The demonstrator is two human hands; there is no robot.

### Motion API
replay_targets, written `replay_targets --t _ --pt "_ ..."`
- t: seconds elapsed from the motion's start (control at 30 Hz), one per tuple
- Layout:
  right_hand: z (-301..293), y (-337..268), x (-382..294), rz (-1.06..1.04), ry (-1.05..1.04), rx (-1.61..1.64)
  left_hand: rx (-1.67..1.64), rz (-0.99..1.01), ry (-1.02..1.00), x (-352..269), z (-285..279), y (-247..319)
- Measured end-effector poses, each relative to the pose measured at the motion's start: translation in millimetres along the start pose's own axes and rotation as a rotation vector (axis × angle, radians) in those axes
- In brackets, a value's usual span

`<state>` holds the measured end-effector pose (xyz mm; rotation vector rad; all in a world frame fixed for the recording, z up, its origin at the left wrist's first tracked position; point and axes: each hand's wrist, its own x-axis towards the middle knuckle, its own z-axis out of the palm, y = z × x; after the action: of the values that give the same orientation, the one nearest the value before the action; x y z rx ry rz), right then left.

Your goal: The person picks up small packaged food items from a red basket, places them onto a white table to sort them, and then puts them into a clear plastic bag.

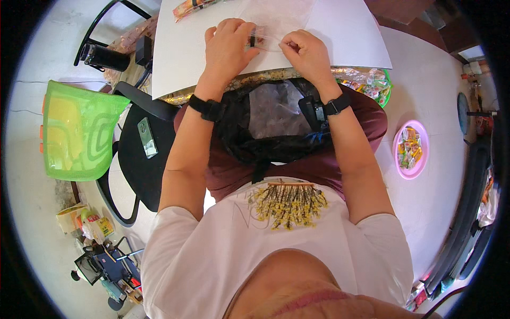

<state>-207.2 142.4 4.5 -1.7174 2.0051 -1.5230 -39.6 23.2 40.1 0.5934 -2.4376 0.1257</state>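
On the white table (179, 52), my left hand (230, 50) rests over a small item in clear plastic wrap (261, 36) with a dark band across it. The fingertips of my right hand (305, 52) pinch the right side of the same clear plastic. What exactly the wrapped item is stays partly hidden by my left fingers. Beyond it lies a sheet of clear plastic film (279, 14). Farther left, near the table's far edge, is a wrapped bundle (193, 8) with dark bands. An open black bag (275, 111) with clear plastic inside sits on my lap.
A green basket (387, 89) of small packets stands beside the table at the right, and a pink basin (424, 159) of packets is on the floor. At my left, a phone (147, 137) lies on a black chair (137, 171), near a black bottle (105, 57).
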Motion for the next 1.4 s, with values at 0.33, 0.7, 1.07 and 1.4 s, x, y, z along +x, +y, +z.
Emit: replay_targets --t 0.33,0.7,1.07,1.4 --pt "-1 -1 0 0.001 -0.011 0.028 0.189 0.096 -0.182 36 16 -1" --pt "-2 1 0 0.005 0.019 0.031 -0.007 -0.078 -0.468 26 -27 20" --pt "-1 4 -1 -0.011 0.023 0.055 -0.063 0.234 -0.5 13 7 15" --pt "-3 7 -3 -0.023 0.015 0.111 -0.052 0.318 -0.582 62 66 2"
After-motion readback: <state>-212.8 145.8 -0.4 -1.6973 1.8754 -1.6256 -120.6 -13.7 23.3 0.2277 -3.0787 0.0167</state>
